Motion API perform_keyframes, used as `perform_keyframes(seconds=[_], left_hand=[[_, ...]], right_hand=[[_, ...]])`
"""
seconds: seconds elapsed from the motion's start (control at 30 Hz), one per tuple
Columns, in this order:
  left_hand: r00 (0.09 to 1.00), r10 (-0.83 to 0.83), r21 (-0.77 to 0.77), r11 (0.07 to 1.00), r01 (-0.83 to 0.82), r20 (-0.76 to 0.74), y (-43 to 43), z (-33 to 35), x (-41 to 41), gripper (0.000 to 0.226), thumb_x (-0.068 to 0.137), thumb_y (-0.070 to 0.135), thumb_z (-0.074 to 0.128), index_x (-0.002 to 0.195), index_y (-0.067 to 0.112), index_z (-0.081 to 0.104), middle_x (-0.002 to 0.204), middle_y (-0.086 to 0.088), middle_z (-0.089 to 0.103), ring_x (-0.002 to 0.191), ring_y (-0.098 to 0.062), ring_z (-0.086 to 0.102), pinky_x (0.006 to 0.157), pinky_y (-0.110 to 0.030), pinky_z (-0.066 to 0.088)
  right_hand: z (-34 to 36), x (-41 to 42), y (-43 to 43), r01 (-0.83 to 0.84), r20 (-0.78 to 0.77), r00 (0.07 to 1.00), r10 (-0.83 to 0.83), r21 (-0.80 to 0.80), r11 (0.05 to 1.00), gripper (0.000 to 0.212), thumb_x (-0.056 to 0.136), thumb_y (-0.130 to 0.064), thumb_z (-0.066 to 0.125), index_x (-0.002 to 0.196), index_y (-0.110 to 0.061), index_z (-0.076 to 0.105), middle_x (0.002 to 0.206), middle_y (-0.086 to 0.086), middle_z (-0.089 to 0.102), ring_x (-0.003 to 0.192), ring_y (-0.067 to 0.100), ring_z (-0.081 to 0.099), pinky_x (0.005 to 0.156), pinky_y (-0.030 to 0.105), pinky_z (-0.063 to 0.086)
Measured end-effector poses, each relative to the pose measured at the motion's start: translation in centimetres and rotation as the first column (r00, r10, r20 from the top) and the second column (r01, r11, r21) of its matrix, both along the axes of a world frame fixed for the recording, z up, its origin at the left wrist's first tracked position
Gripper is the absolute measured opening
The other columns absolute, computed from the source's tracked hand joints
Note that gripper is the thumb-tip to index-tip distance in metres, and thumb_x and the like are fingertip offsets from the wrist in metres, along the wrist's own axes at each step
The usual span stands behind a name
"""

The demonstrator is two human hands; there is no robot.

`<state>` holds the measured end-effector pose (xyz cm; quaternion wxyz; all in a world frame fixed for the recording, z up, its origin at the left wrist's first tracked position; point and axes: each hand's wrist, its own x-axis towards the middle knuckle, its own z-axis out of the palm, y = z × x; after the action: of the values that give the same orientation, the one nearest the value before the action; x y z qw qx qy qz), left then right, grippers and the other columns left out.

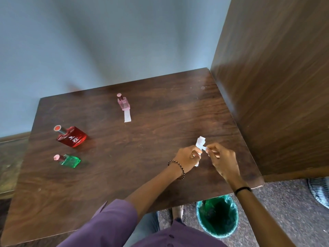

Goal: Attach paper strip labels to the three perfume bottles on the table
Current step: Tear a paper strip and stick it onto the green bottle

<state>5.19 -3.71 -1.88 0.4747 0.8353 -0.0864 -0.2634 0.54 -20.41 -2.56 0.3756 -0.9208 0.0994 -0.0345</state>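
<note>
Three perfume bottles stand on the dark wooden table point(124, 166). The pink bottle point(122, 102) is at the back middle, with a white paper strip point(127, 115) hanging from its front onto the table. The large red bottle point(72, 137) and the small green bottle point(69, 160) stand at the left. Near the right front of the table, my left hand point(187, 157) grips a small bundle of white paper strips point(200, 142). My right hand point(222, 157) pinches the end of one strip point(207, 148) beside it.
A wooden cabinet side point(276, 86) rises along the table's right edge. A green-lined waste bin point(217, 218) stands on the floor under the front right corner. A blue-grey wall is behind the table.
</note>
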Motion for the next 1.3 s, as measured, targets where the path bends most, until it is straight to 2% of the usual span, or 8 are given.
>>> perform_keyframes(seconds=[0.1,0.2,0.33,0.57,0.77,0.93,1.13,1.3], left_hand=[[0.955,0.192,-0.150,0.962,-0.229,-0.227,-0.4,0.1,-0.3,0.016,0.090,0.003,0.055,0.106,0.005,0.059,0.088,-0.009,0.066,0.052,-0.001,0.061,0.047,-0.017,0.051],[0.925,0.228,-0.202,0.934,-0.296,-0.303,-0.4,-0.3,-0.4,0.011,0.094,0.007,0.056,0.104,0.011,0.055,0.090,-0.009,0.066,0.062,-0.008,0.066,0.057,-0.020,0.057],[0.928,0.206,-0.197,0.941,-0.275,-0.312,0.1,-0.9,-0.2,0.020,0.093,0.004,0.053,0.110,0.014,0.058,0.096,-0.008,0.066,0.082,-0.018,0.067,0.067,-0.020,0.058],[0.946,0.097,-0.144,0.979,-0.147,-0.310,0.4,-1.1,0.3,0.048,0.088,-0.005,0.049,0.133,0.012,0.051,0.097,-0.006,0.068,0.098,-0.025,0.068,0.093,-0.035,0.055],[0.925,0.189,-0.156,0.955,-0.250,-0.329,0.0,-0.6,0.7,0.026,0.093,0.007,0.053,0.118,0.011,0.058,0.093,-0.012,0.068,0.081,-0.019,0.066,0.077,-0.025,0.057],[0.833,0.233,-0.200,0.906,-0.373,-0.502,-0.1,-0.8,1.0,0.016,0.101,0.023,0.049,0.092,0.012,0.058,0.088,-0.007,0.069,0.074,-0.011,0.068,0.072,-0.021,0.055],[0.764,0.317,-0.133,0.877,-0.462,-0.562,0.6,-1.0,1.4,0.025,0.087,-0.002,0.065,0.111,-0.003,0.068,0.102,-0.014,0.067,0.095,-0.024,0.065,0.063,-0.019,0.059],[0.762,0.349,-0.103,0.874,-0.474,-0.546,0.5,-1.4,1.3,0.013,0.081,-0.004,0.070,0.090,0.004,0.074,0.087,-0.010,0.070,0.086,-0.022,0.067,0.077,-0.030,0.061]], right_hand=[[0.5,0.0,0.4,0.060,-0.017,0.998,-0.058,0.107,0.992,0.005,0.088,-0.016,0.076,0.092,-0.014,0.074,0.085,-0.009,0.075,0.079,-0.002,0.069,0.070,-0.002,0.046],[0.7,-0.1,0.7,0.131,-0.064,0.991,-0.120,0.213,0.968,0.008,0.083,-0.019,0.080,0.089,-0.017,0.074,0.082,-0.014,0.074,0.081,-0.012,0.067,0.068,0.000,0.046],[0.9,0.1,1.2,0.131,-0.119,0.988,-0.100,0.297,0.946,0.014,0.087,-0.023,0.076,0.100,-0.022,0.071,0.087,-0.012,0.076,0.082,-0.009,0.069,0.072,0.005,0.050],[0.2,0.1,1.3,0.143,-0.181,0.980,-0.080,0.371,0.917,0.026,0.097,-0.016,0.059,0.119,-0.030,0.064,0.097,-0.007,0.078,0.085,0.005,0.075,0.089,0.035,0.058],[0.6,0.3,1.4,0.189,-0.181,0.974,-0.135,0.328,0.926,0.012,0.088,-0.020,0.075,0.099,-0.019,0.074,0.085,-0.012,0.076,0.083,-0.002,0.071,0.082,0.016,0.056],[0.6,-0.1,2.1,0.114,-0.181,0.981,-0.062,0.290,0.950,0.011,0.084,-0.025,0.080,0.093,-0.020,0.079,0.086,-0.017,0.074,0.080,-0.017,0.066,0.074,-0.001,0.046],[-0.2,-0.9,2.9,-0.006,-0.161,0.986,0.047,0.251,0.968,0.017,0.088,-0.025,0.076,0.103,-0.021,0.081,0.106,-0.012,0.076,0.092,-0.024,0.060,0.083,-0.001,0.045],[-0.3,-0.8,2.8,0.027,-0.174,0.984,0.022,0.273,0.962,0.023,0.084,-0.018,0.080,0.107,-0.017,0.077,0.104,-0.007,0.077,0.090,-0.014,0.067,0.080,0.002,0.049]])
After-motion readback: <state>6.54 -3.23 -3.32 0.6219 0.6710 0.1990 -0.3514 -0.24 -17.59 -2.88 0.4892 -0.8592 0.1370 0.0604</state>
